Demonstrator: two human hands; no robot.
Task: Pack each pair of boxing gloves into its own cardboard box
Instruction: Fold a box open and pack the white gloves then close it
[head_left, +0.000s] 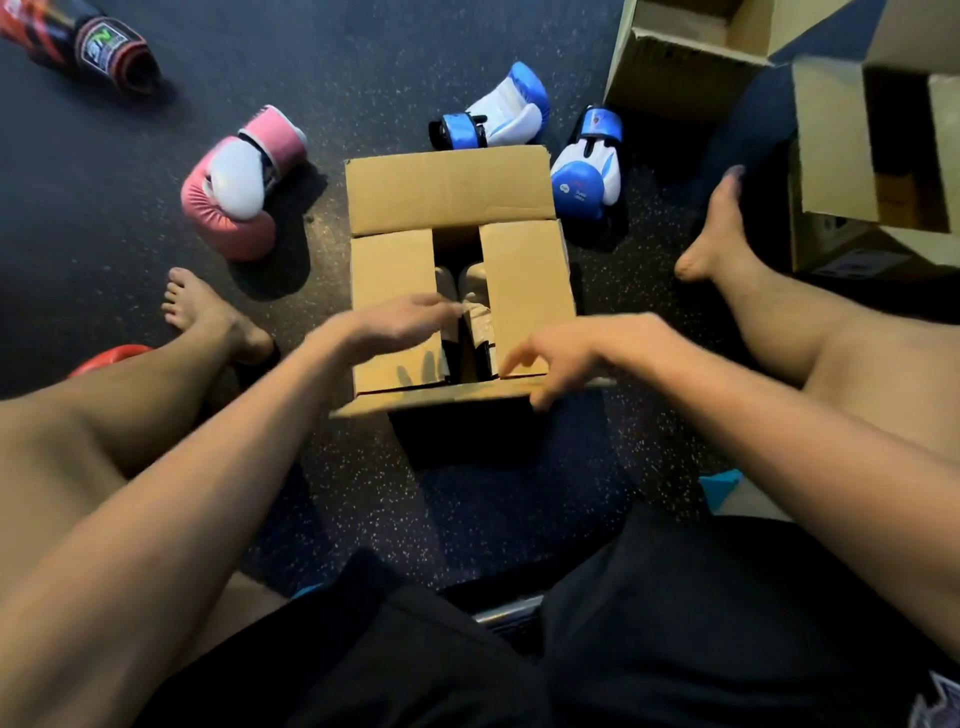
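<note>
A cardboard box (524, 291) stands on the dark floor between my legs, both side flaps folded in. Through the gap between them shows a pair of pale gloves (470, 291) inside. My left hand (400, 322) hovers flat over the left flap, fingers straight. My right hand (553, 364) touches the near flap at the box's front edge, fingers loosely bent. A pink and white glove (234, 192) lies left of the box. Two blue and white gloves (498, 117) (589, 166) lie behind it and to its right.
Two open cardboard boxes (670, 78) (841, 140) stand at the back right. A black and orange glove (98, 47) lies far left, and a red glove (106, 358) peeks from behind my left leg. My bare feet (208, 312) (717, 228) flank the box.
</note>
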